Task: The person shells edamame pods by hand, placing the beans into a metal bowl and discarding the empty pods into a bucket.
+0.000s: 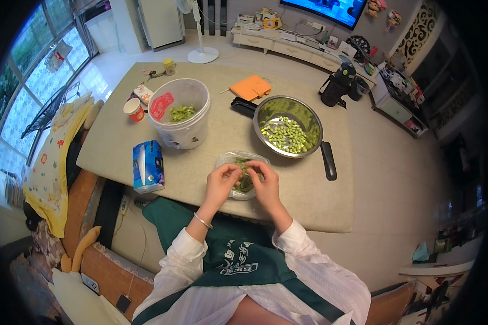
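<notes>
My left hand [223,178] and my right hand [265,178] meet above a clear plastic bag [223,159] of green bean pods [244,186]. Between their pinched fingertips is a green pod, mostly hidden by the fingers. Beyond my right hand stands a stainless steel pot [318,136] with black handles, its bottom scattered with shelled green beans [286,134]. A white plastic bucket [187,132], farther off to the left, holds green, empty-looking pod shells [182,113].
A blue tissue pack [148,166] lies near the table's left front edge. Behind it are a paper cup [134,109] and a yellow-lidded jar [169,67]. An orange notebook [250,87] lies behind the pot. A cloth covers the table [309,195]; a fan [203,55] stands beyond.
</notes>
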The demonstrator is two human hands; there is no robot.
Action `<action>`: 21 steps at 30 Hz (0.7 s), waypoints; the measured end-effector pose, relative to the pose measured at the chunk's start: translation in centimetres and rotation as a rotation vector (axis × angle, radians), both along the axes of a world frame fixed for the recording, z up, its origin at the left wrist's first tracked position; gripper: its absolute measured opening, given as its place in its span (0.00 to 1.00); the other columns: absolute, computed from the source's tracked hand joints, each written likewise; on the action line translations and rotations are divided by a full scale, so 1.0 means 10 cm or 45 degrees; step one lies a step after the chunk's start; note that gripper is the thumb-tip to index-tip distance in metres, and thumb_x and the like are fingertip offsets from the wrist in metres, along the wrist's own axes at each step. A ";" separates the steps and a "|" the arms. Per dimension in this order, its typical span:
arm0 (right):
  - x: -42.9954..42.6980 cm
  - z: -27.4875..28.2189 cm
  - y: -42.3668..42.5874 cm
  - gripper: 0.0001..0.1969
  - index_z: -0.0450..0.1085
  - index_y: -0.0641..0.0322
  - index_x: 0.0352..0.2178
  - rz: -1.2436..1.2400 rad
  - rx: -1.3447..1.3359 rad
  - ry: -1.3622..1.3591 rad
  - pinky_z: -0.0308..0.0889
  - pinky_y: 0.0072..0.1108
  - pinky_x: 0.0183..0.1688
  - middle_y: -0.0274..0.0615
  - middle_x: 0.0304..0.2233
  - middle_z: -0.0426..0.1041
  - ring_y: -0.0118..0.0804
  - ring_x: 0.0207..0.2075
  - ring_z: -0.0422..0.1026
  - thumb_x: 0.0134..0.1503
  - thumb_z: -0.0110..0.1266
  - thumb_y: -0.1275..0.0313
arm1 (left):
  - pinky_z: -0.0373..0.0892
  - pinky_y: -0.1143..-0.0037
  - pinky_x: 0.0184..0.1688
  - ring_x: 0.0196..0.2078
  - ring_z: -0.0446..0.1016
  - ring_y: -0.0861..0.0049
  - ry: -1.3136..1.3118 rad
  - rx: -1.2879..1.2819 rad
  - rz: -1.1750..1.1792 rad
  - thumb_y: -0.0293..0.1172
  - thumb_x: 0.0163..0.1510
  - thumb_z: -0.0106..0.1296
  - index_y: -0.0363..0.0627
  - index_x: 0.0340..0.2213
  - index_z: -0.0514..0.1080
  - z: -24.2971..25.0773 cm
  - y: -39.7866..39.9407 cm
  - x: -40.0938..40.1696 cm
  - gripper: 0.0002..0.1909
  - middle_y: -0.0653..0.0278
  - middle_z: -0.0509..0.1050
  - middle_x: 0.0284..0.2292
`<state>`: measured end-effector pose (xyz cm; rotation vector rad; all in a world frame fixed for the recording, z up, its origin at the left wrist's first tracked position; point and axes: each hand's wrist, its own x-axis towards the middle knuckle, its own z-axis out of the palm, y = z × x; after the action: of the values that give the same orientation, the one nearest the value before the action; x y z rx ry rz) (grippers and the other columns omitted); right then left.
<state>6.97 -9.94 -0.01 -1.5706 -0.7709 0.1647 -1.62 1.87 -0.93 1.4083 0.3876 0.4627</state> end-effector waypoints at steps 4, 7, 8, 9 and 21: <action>-0.06 0.06 0.01 0.08 0.68 0.66 0.32 -0.001 -0.018 -0.180 0.64 0.18 0.33 0.41 0.31 0.70 0.30 0.29 0.69 0.47 0.53 0.82 | 0.70 0.84 0.29 0.29 0.70 0.86 -0.062 -0.169 -0.012 0.26 0.54 0.48 0.35 0.32 0.69 -0.02 -0.02 -0.01 0.06 0.66 0.71 0.26; -0.10 0.08 0.04 0.07 0.68 0.66 0.30 -0.030 0.043 -0.213 0.64 0.17 0.31 0.41 0.29 0.69 0.29 0.27 0.67 0.46 0.53 0.82 | 0.69 0.85 0.29 0.30 0.70 0.86 -0.082 -0.231 -0.030 0.26 0.55 0.48 0.37 0.31 0.68 -0.02 -0.01 0.00 0.04 0.67 0.71 0.27; -0.10 0.09 0.04 0.07 0.68 0.66 0.30 -0.030 0.044 -0.212 0.64 0.17 0.31 0.41 0.29 0.69 0.29 0.27 0.67 0.46 0.53 0.82 | 0.69 0.85 0.29 0.27 0.69 0.87 -0.072 -0.280 -0.033 0.27 0.55 0.48 0.38 0.31 0.68 -0.01 -0.02 0.00 0.04 0.68 0.70 0.25; -0.11 0.10 0.04 0.07 0.68 0.67 0.30 -0.027 0.027 -0.165 0.64 0.17 0.31 0.40 0.29 0.69 0.29 0.27 0.67 0.46 0.54 0.82 | 0.68 0.86 0.29 0.24 0.68 0.87 -0.063 -0.330 -0.037 0.28 0.55 0.47 0.40 0.30 0.68 0.00 -0.02 0.00 0.04 0.69 0.70 0.24; -0.10 0.08 -0.01 0.08 0.68 0.66 0.29 -0.020 -0.007 -0.166 0.63 0.17 0.30 0.39 0.28 0.68 0.29 0.26 0.67 0.44 0.56 0.82 | 0.67 0.85 0.30 0.26 0.65 0.89 -0.089 -0.803 -0.185 0.31 0.57 0.45 0.45 0.29 0.66 -0.06 -0.03 -0.02 0.05 0.73 0.65 0.24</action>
<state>5.92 -10.02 0.80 -1.6037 -0.8601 0.0530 -1.81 1.59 -1.53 0.7985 0.3325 0.2371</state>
